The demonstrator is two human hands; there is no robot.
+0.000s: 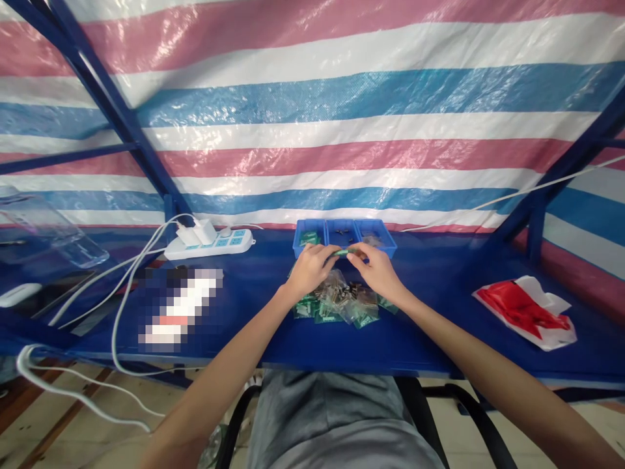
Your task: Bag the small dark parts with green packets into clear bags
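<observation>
Between my two hands is a small green piece (344, 252), pinched at both ends; it is too small to make out its kind. My left hand (311, 268) is closed on its left end. Fingers of my right hand (375, 268) close on the other end. Just beneath them lies a pile of small clear plastic bags (336, 296) holding green pieces and metal parts. Right behind the hands stands a blue tray of three compartments (392, 245), with green pieces in the left one and small dark parts in the middle.
A white power strip (237, 243) with plugs and white cables (117, 312) lies on the left of the blue table (430, 345). A clear bottle (73, 238) is at far left. To the right rests a red and white packet (530, 309). Striped sheeting (342, 98) hangs behind.
</observation>
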